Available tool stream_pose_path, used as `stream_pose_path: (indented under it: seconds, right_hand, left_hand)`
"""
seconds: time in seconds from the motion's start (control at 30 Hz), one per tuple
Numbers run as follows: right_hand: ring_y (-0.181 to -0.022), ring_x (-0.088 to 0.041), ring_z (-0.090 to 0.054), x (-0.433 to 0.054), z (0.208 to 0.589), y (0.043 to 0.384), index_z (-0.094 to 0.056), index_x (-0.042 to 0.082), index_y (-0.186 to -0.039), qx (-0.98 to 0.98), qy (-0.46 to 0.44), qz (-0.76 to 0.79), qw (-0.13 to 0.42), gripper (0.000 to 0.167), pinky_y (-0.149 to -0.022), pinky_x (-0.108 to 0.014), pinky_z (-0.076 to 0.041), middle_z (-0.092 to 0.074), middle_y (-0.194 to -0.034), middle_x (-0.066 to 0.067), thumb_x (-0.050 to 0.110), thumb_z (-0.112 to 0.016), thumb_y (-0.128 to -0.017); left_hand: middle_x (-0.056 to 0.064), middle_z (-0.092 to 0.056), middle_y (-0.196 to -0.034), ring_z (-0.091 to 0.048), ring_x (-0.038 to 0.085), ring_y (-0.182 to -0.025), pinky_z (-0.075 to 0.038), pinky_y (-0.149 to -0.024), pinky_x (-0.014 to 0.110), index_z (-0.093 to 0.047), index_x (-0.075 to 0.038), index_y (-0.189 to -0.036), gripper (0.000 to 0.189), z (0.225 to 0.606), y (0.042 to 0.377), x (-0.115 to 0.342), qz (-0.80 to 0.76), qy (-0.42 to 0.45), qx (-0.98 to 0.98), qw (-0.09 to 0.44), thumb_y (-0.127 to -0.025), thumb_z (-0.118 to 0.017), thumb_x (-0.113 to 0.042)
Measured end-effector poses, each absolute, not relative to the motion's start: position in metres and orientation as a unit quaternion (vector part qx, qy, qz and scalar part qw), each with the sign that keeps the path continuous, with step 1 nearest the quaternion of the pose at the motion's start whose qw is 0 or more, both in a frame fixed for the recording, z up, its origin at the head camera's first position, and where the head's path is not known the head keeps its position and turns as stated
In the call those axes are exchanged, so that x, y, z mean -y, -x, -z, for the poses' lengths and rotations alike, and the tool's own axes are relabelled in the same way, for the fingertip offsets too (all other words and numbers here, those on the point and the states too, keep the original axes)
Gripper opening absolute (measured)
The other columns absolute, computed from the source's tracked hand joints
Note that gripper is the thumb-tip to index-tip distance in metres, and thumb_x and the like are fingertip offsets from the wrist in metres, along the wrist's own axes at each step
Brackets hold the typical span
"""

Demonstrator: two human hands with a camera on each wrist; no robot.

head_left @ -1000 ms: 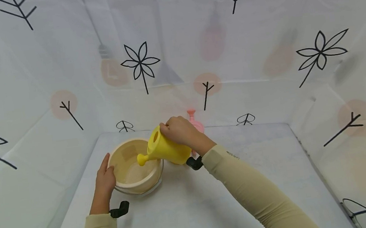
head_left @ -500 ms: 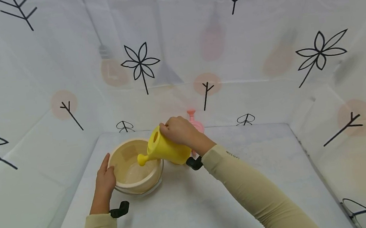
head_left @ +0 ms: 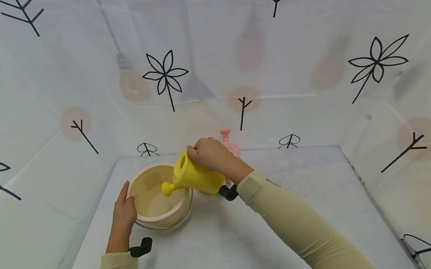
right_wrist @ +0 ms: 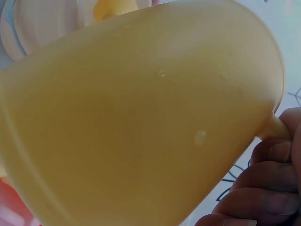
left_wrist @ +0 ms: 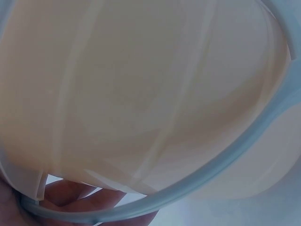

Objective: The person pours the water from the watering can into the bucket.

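A cream plastic bucket (head_left: pixel 142 189) stands tilted at the left of the table, its mouth turned toward me. My left hand (head_left: pixel 123 209) grips its left side, thumb at the rim and fingers outside. The left wrist view shows the bucket's grey handle (left_wrist: pixel 225 157) hanging along its wall, with fingers (left_wrist: pixel 94 201) behind it. In my right hand (head_left: pixel 210 153) is a yellow watering can (head_left: pixel 200 177), tipped left, its round spout head over the bucket's mouth. The right wrist view has my curled fingers (right_wrist: pixel 270 176) around the can's handle.
Behind my right hand stands a pink plastic thing (head_left: pixel 234 149) with a flared top, partly hidden. The white table (head_left: pixel 283 242) backs onto a white sheet wall (head_left: pixel 206 122) printed with black plant drawings. Dark wrist cameras (head_left: pixel 141 247) stick out from both wrists.
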State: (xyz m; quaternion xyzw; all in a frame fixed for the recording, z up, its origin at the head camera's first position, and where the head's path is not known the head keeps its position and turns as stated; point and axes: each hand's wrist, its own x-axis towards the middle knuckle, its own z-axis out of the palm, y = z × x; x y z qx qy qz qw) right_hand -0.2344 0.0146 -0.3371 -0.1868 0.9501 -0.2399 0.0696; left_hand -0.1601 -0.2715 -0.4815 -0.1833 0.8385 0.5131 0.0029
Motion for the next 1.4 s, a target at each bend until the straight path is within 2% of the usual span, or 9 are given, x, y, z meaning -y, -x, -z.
stream_pose_path:
  seconds: [0.5, 0.83, 1.4]
  right_hand:
    - [-0.061, -0.017, -0.05, -0.0138, 0.3382, 0.2367, -0.057, 0.014, -0.061, -0.952, 0.181, 0.236, 0.074, 0.053, -0.054, -0.025, -0.039, -0.048, -0.062, 0.0, 0.043, -0.033, -0.098]
    - [-0.063, -0.018, -0.053, -0.0113, 0.3372, 0.2351, -0.064, 0.013, -0.069, -0.953, 0.176, 0.231, 0.081, 0.053, -0.055, -0.025, -0.041, -0.052, -0.063, -0.001, 0.044, -0.034, -0.099]
    - [-0.062, -0.017, -0.053, -0.0103, 0.3349, 0.2333, -0.064, 0.012, -0.07, -0.955, 0.176, 0.223, 0.083, 0.052, -0.054, -0.024, -0.04, -0.053, -0.064, -0.001, 0.044, -0.034, -0.099]
  left_hand:
    - [0.003, -0.01, -0.164, -0.01, 0.033, -0.151, -0.015, -0.12, 0.055, -0.009, -0.035, -0.156, 0.056, 0.481, 0.1609, 0.2717, -0.509, 0.187, -0.84, 0.005, -0.104, -0.023, -0.022]
    - [0.003, -0.01, -0.164, -0.01, 0.033, -0.151, -0.015, -0.12, 0.055, -0.009, -0.036, -0.156, 0.056, 0.4819, 0.1605, 0.2715, -0.514, 0.189, -0.837, 0.007, -0.104, -0.023, -0.022]
    - [0.004, -0.01, -0.164, -0.011, 0.034, -0.15, -0.015, -0.12, 0.055, -0.009, -0.034, -0.156, 0.056, 0.4811, 0.1609, 0.2714, -0.505, 0.189, -0.842, 0.005, -0.104, -0.023, -0.021]
